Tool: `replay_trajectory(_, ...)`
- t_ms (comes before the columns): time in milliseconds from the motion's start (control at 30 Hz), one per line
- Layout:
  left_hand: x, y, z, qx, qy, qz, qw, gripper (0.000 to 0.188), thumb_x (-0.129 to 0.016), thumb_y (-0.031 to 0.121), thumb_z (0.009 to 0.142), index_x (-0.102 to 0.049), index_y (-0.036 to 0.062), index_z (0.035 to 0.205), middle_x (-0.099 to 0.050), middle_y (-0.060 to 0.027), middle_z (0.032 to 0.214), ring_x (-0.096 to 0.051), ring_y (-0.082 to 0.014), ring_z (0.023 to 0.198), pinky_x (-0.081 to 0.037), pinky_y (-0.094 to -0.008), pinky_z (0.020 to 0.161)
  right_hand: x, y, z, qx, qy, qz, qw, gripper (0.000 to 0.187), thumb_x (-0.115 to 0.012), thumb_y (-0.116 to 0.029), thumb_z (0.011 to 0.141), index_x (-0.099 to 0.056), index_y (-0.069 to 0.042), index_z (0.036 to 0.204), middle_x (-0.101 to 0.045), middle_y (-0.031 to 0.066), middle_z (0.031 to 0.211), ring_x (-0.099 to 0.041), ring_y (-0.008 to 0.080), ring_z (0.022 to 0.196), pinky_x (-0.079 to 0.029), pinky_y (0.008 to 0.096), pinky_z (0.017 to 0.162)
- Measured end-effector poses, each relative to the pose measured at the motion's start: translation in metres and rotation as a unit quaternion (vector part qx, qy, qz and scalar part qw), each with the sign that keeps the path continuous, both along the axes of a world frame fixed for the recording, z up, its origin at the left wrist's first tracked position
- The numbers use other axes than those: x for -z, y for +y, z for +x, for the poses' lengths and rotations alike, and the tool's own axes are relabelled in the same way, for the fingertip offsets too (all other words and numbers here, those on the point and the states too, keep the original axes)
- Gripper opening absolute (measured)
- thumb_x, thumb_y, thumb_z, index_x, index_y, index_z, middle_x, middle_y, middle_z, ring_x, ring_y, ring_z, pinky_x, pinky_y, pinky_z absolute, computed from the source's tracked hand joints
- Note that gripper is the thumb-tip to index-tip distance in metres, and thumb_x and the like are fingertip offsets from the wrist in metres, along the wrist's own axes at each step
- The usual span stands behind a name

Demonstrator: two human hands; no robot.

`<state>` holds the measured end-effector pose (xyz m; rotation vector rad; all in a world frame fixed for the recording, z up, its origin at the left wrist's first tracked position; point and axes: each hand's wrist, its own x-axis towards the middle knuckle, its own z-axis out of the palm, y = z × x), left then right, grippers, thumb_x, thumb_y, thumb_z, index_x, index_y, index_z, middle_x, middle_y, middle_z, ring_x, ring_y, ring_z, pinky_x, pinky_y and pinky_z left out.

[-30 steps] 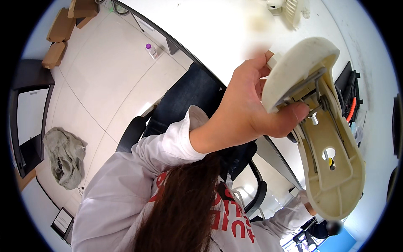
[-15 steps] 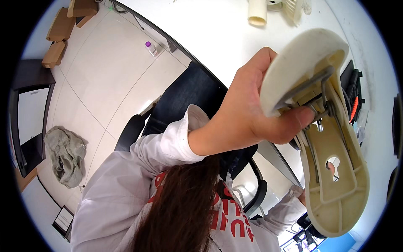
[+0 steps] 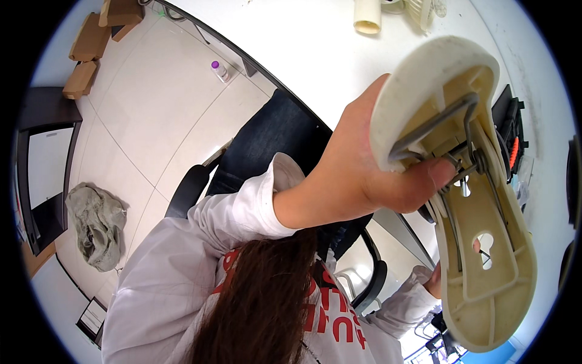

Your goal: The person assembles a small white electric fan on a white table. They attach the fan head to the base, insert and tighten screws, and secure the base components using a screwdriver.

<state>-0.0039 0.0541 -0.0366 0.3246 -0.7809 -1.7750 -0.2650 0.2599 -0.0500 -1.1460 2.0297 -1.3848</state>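
My left hand is closed around the upper end of a large cream plastic spring clamp, held up close. Its thumb presses by the clamp's metal wire spring near the hinge. The clamp's ribbed hollow inside shows, with a keyhole-shaped slot lower down. Behind the clamp is my right hand; only its edge by the white cuff is visible, and a bit of skin shows through the slot. A small shiny metal piece shows in an upper opening. What the right fingers do is hidden.
On the white table lie a cream tube and other cream plastic parts. A black case with an orange item stands right. On the floor are a purple-capped bottle, cardboard boxes and a grey cloth bundle.
The clamp has tilted slightly, its upper end shifting a little left and its lower end a little down. My left hand keeps its grip. Slightly more of the right hand's edge shows.
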Motion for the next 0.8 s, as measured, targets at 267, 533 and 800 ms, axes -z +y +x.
replay_trajectory(267, -0.002, 0.007, -0.004, -0.037, -0.035, -0.043, 0.998, 0.058, -0.068, 0.017, 0.066, -0.043, -0.0016, 0.115, -0.055, -0.0077, 0.098, -0.052, -0.0141, 0.091, -0.045, -0.0282, 0.076, 0.003, -0.005, 0.015, -0.038, -0.077, -0.05, 0.995, 0.069, -0.067, -0.054, 0.071, -0.047, 0.0, 0.11, -0.053, 0.0084, 0.089, -0.045, 0.0122, 0.063, -0.036, 0.0223, 0.055)
replay_trajectory(533, 0.003, 0.017, -0.009, -0.008, 0.023, -0.003, 1.0, 0.056, -0.07, 0.021, 0.069, -0.04, -0.0015, 0.11, -0.053, -0.0084, 0.1, -0.053, -0.0139, 0.091, -0.044, -0.0281, 0.08, -0.005, -0.02, 0.039, -0.116, -0.045, -0.133, 0.983, 0.063, -0.066, -0.048, 0.075, -0.048, 0.001, 0.109, -0.052, 0.0095, 0.091, -0.039, 0.01, 0.059, -0.029, 0.0205, 0.051)
replay_trajectory(800, -0.007, 0.024, -0.003, 0.045, -0.034, 0.025, 0.998, 0.057, -0.074, 0.024, 0.067, -0.035, 0.0014, 0.102, -0.051, -0.0108, 0.099, -0.058, -0.0132, 0.083, -0.046, -0.0281, 0.078, -0.047, -0.023, 0.022, -0.104, 0.046, -0.128, 0.985, 0.061, -0.066, -0.046, 0.075, -0.048, 0.001, 0.11, -0.052, 0.0098, 0.092, -0.039, 0.0101, 0.06, -0.029, 0.0205, 0.052)
